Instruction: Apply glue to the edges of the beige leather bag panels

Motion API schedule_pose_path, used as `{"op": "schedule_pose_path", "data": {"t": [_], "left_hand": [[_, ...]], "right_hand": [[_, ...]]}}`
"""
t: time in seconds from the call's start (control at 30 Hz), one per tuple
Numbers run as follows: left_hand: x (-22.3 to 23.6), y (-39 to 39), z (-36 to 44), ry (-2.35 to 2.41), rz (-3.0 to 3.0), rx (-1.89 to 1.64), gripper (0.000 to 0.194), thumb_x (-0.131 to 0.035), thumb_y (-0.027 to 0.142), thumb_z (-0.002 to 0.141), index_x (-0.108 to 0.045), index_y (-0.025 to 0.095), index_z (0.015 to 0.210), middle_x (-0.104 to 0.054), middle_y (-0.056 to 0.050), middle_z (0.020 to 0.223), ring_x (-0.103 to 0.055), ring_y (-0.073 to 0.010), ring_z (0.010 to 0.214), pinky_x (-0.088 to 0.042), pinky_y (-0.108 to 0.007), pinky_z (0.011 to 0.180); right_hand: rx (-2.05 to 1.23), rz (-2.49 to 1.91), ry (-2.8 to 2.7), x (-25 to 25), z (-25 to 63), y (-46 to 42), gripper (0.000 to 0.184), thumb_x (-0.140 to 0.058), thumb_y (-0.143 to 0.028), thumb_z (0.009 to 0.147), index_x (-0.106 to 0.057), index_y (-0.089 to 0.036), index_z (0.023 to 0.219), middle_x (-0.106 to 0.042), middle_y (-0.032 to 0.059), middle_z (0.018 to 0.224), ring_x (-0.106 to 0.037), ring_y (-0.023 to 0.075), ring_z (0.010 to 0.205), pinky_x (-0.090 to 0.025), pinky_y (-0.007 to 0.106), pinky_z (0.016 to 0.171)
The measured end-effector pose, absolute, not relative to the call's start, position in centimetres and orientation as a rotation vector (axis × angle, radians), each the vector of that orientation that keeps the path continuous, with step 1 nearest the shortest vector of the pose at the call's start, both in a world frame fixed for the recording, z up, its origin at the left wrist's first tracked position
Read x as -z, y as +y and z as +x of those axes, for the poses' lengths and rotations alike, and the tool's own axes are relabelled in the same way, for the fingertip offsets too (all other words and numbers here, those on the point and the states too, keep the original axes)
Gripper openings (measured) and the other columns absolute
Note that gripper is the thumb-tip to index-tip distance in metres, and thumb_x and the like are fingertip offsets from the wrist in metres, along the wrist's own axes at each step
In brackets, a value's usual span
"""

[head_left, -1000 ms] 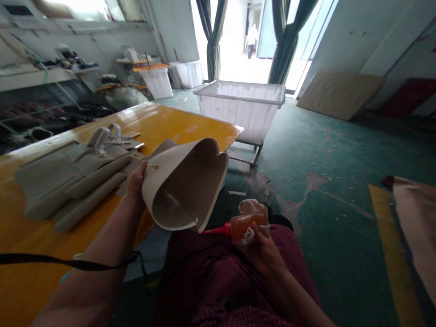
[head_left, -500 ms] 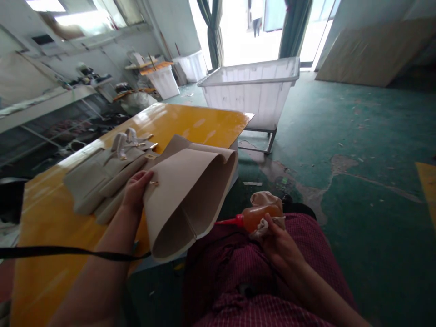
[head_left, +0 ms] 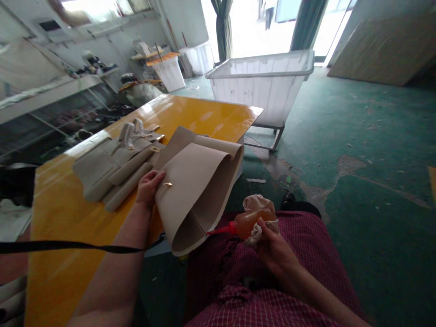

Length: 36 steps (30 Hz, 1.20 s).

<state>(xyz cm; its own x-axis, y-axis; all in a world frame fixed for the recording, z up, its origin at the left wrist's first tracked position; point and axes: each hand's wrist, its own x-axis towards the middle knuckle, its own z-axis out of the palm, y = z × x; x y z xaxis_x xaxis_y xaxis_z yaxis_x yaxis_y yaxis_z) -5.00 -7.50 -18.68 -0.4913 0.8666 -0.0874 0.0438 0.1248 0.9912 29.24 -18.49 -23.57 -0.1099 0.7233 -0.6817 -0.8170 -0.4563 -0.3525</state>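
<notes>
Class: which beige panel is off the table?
The curled panel with a gold stud, held in the left hand; the other beige pieces lie on the yellow table.

The leather panel [head_left: 187,190] is beige, the tabletop [head_left: 204,113] yellow, the bottle [head_left: 247,225] amber, the clothing [head_left: 259,309] maroon-checked.

a matt beige leather panel [head_left: 190,193], a glossy yellow tabletop [head_left: 200,113] and a translucent plastic bottle [head_left: 247,225].

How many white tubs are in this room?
3. The big white tub on a metal frame stands beyond the yellow table. A second white tub stands by the doorway. A third white tub stands under an orange board. More may be hidden.
</notes>
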Motion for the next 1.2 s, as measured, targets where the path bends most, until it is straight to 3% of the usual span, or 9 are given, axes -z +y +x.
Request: {"op": "schedule_pose_path", "data": {"t": [0.4, 0.6, 0.73, 0.9, 1.03, 1.1, 1.2], "left_hand": [[18.9, -7.6, -5.1, 1.690, 0.874, -1.453, 0.037, -0.082, 0.037, 0.049, -0.054, 0.017, 0.063, -0.053, 0.004, 0.053, -0.042, -0.0084, 0.044, -0.031, -0.021, 0.040], [18.7, -7.7, -4.8, 1.694, 0.857, -1.477, 0.043, -0.084, 0.038, 0.042, -0.053, 0.017, 0.063, -0.053, 0.005, 0.052, -0.042, -0.0079, 0.044, -0.032, -0.020, 0.041], [19.0, -7.6, -5.0, 1.684, 0.866, -1.483, 0.042, -0.084, 0.039, 0.044, -0.053, 0.017, 0.062, -0.052, 0.006, 0.052, -0.042, -0.0077, 0.044, -0.031, -0.020, 0.041], [19.2, -7.6, -5.2, 1.673, 0.845, -1.493, 0.043, -0.084, 0.038, 0.043, -0.053, 0.018, 0.063, -0.053, 0.006, 0.053, -0.043, -0.0077, 0.044, -0.033, -0.020, 0.042], [19.3, -7.6, -5.3, 1.670, 0.870, -1.474, 0.041, -0.083, 0.039, 0.045, -0.053, 0.018, 0.063, -0.051, 0.006, 0.051, -0.042, -0.0079, 0.043, -0.032, -0.020, 0.041], [19.3, -7.6, -5.4, 1.659, 0.884, -1.473, 0.040, -0.083, 0.039, 0.046, -0.052, 0.018, 0.062, -0.050, 0.006, 0.051, -0.042, -0.0077, 0.043, -0.032, -0.020, 0.041], [19.3, -7.6, -5.4, 1.638, 0.893, -1.476, 0.040, -0.083, 0.039, 0.047, -0.052, 0.018, 0.061, -0.051, 0.005, 0.052, -0.042, -0.0075, 0.044, -0.032, -0.020, 0.042]], "right_hand": [[-1.653, -1.014, 0.020, 25.5, 29.5, -17.9, 0.080, -0.098, -0.030, 0.035, -0.060, -0.013, 0.103, -0.072, 0.0035, 0.085, -0.066, 0.0168, 0.068, -0.059, 0.026, 0.056], [-1.609, -1.019, -0.027, 25.5, 29.6, -18.1, 0.078, -0.097, -0.032, 0.040, -0.059, -0.016, 0.107, -0.072, 0.0009, 0.086, -0.067, 0.0174, 0.068, -0.057, 0.026, 0.051], [-1.685, -1.009, 0.046, 24.9, 29.1, -19.1, 0.076, -0.098, -0.031, 0.038, -0.060, -0.017, 0.103, -0.072, 0.0015, 0.089, -0.067, 0.0163, 0.072, -0.059, 0.026, 0.058], [-1.760, -0.969, 0.224, 23.8, 28.9, -19.9, 0.076, -0.098, -0.019, 0.029, -0.062, -0.017, 0.097, -0.073, 0.0016, 0.092, -0.069, 0.0169, 0.078, -0.060, 0.025, 0.067], [-1.787, -0.944, 0.305, 23.8, 28.9, -20.1, 0.078, -0.095, -0.007, 0.025, -0.064, -0.016, 0.096, -0.073, 0.0027, 0.089, -0.068, 0.0180, 0.070, -0.059, 0.024, 0.057], [-1.800, -0.938, 0.363, 23.7, 28.8, -20.1, 0.070, -0.094, -0.004, 0.032, -0.065, -0.015, 0.095, -0.073, 0.0037, 0.087, -0.068, 0.0185, 0.068, -0.058, 0.024, 0.055], [-1.841, -0.920, 0.456, 23.1, 28.5, -20.0, 0.046, -0.086, 0.000, 0.055, -0.066, -0.015, 0.093, -0.074, 0.0040, 0.085, -0.070, 0.0175, 0.068, -0.058, 0.023, 0.056]]}}
